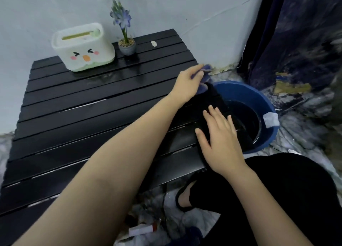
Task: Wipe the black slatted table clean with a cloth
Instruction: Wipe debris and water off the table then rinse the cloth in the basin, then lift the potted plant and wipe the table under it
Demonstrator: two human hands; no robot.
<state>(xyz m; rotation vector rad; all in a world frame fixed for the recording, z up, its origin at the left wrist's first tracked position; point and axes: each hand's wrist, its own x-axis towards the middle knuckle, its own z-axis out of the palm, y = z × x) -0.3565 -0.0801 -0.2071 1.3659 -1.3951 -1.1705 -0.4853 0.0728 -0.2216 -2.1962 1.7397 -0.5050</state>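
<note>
Wiping looked to be in its working phase: the left hand (pixel 187 84) reached across to the right edge of the black slatted counter (pixel 88 116), its fingers (pixel 196 70) curled round a bluish-purple cloth (pixel 204 73) that hung over that edge, just above the blue basin (pixel 266 101) on the floor. The right hand (pixel 220 140) lay flat on the near right corner, its fingers (pixel 212 114) spread wide and holding nothing, seemingly steadying the counter. Wet sheen on the slats around the far middle suggested part of the top had been covered. The next move probably called for drawing the cloth back along the slats, or dipping it in the basin, and for working around the white box with a cartoon face (pixel 83 47), the small flower pot (pixel 127 46) and a pale scrap (pixel 154 43) at the far edge. Much of the cloth was hidden behind the hand and blurred; whether it touched the counter's side could not be told. The basin's contents were too dark to make out, and the left arm covered several near slats.
</note>
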